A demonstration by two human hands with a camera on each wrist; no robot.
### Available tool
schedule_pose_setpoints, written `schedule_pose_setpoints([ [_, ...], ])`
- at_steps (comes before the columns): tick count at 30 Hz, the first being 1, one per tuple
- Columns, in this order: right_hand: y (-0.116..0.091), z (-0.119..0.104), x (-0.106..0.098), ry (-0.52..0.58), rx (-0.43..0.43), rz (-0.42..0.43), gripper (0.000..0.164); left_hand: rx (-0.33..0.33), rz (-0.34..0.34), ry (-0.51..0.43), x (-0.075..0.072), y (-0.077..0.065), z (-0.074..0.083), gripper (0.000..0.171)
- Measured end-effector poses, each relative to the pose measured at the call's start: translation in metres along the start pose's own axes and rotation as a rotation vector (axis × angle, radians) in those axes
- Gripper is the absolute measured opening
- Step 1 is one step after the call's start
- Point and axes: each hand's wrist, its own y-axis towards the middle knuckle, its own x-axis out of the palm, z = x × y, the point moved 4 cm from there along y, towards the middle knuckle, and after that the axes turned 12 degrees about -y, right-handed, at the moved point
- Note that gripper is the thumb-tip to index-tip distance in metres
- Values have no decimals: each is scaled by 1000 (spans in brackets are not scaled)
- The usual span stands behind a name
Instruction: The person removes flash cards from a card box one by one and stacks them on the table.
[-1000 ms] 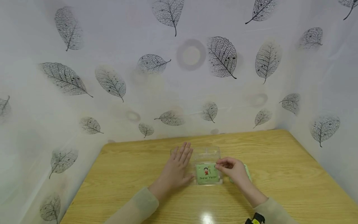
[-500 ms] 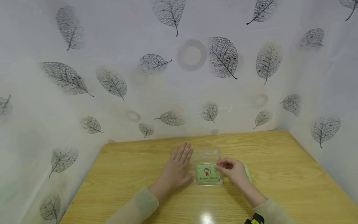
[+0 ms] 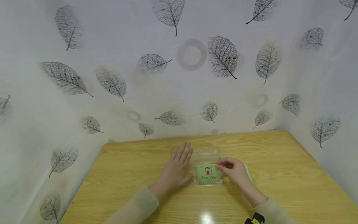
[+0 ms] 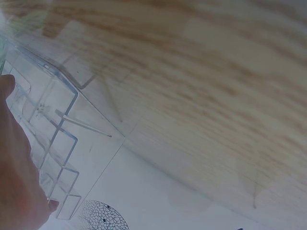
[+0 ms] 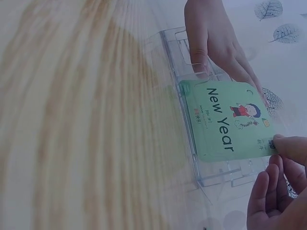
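Note:
A green flashcard (image 3: 208, 173) printed "New Year" and a small cartoon figure sits at the front of a clear tiered plastic stand (image 3: 207, 152). My right hand (image 3: 234, 171) pinches the card's upper right corner between thumb and fingers. In the right wrist view the card (image 5: 229, 122) lies tilted over the stand's clear tiers, its far edge along the stand's front rail (image 5: 168, 48). Fingers straight and thumb spread, my left hand (image 3: 175, 169) rests over the stand's left part. The left wrist view shows the stand's stepped side (image 4: 67, 129) beside that hand.
More green card (image 3: 247, 173) shows on the table just behind my right hand, partly hidden by it. The wooden table (image 3: 134, 174) meets a pale leaf-printed cloth (image 3: 240, 99) at the back and sides. A black and yellow wrist device (image 3: 255, 219) sits by the right sleeve.
The New Year card has shifted slightly to the right within the stand, still pinched at its corner. Both hands stay in nearly the same place.

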Motion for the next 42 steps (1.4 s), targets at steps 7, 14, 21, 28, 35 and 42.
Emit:
schedule_pose_setpoints([
  [7, -2, -1, -1, 20, 2, 3, 17, 4, 15, 18, 0, 0, 0, 104],
  [14, 0, -3, -5, -19, -47, 26, 15, 0, -11, 12, -2, 1, 0, 103],
  [21, 0, -3, -7, -32, -72, 31, 14, 8, -5, 14, 0, 1, 0, 103],
  [28, 1, -5, -10, -51, -74, 50, 13, 2, -1, 4, 3, 2, -1, 104],
  [35, 2, -6, -14, -47, -83, 74, 14, 5, -1, 18, 2, 1, 0, 104],
  [42, 2, -11, -18, -28, -94, 85, 15, 6, 1, 25, 2, 1, 0, 104],
])
